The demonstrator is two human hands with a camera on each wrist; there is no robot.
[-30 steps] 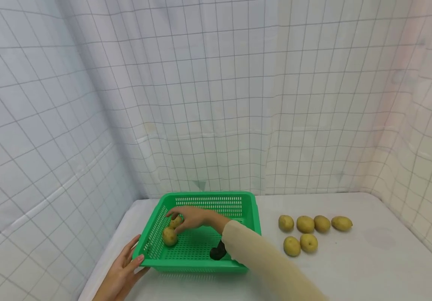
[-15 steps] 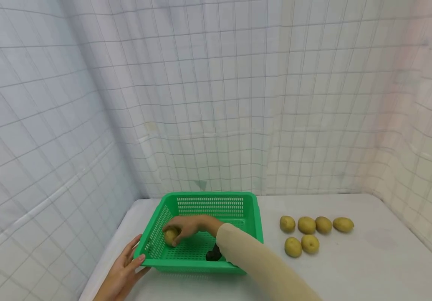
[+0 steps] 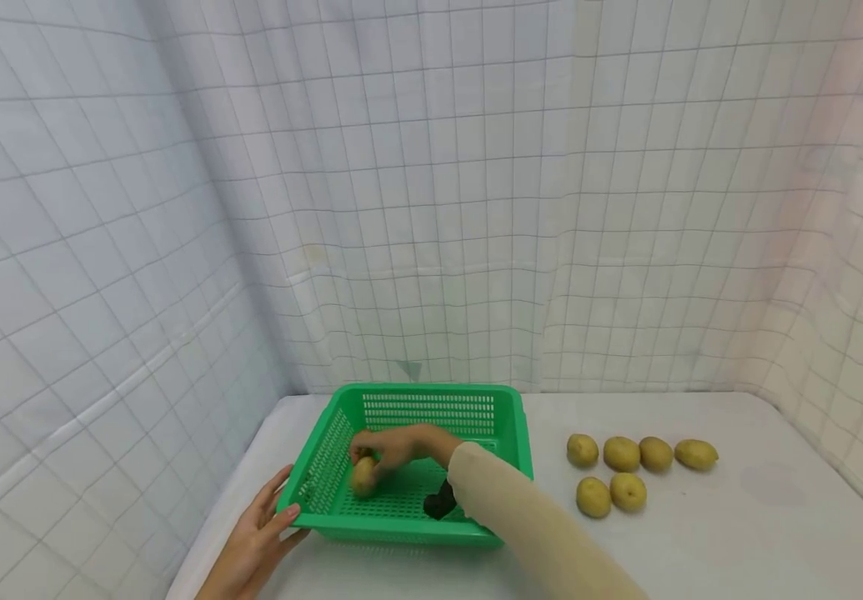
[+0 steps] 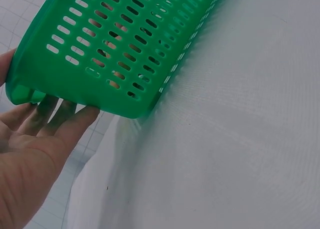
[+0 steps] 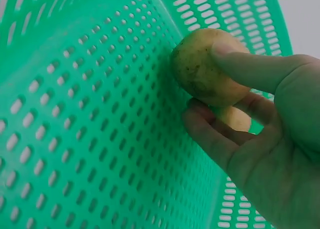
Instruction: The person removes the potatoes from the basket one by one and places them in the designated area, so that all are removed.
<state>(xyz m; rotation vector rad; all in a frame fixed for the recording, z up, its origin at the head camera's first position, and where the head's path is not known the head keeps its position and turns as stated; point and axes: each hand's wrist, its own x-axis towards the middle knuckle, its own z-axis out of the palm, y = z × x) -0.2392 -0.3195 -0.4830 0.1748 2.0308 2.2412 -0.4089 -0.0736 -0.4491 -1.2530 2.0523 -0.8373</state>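
A green slotted plastic basket (image 3: 416, 530) stands on the white-covered table. My left hand (image 3: 257, 533) grips its near left corner, thumb on the rim; the left wrist view shows the fingers (image 4: 75, 126) under the rim against the outer wall. Inside, my right hand (image 3: 397, 447) holds a potato (image 3: 363, 478) near the left wall. Up close in the right wrist view, the thumb presses on this brownish-yellow potato (image 5: 197, 71) while the fingers curl below it. Partly hidden behind those fingers is a second potato (image 5: 237, 120).
Several potatoes lie on the table right of the basket, in a back row with one potato (image 3: 621, 454) and a front pair with another (image 3: 629, 492). White gridded curtains (image 3: 431, 208) enclose the back and sides. A dark object (image 3: 440, 502) shows beneath the right wrist.
My right hand has gone from the farther potato to the nearer one and now holds it, shifted slightly right. The left hand has stayed on the basket corner. The head view has shifted slightly.
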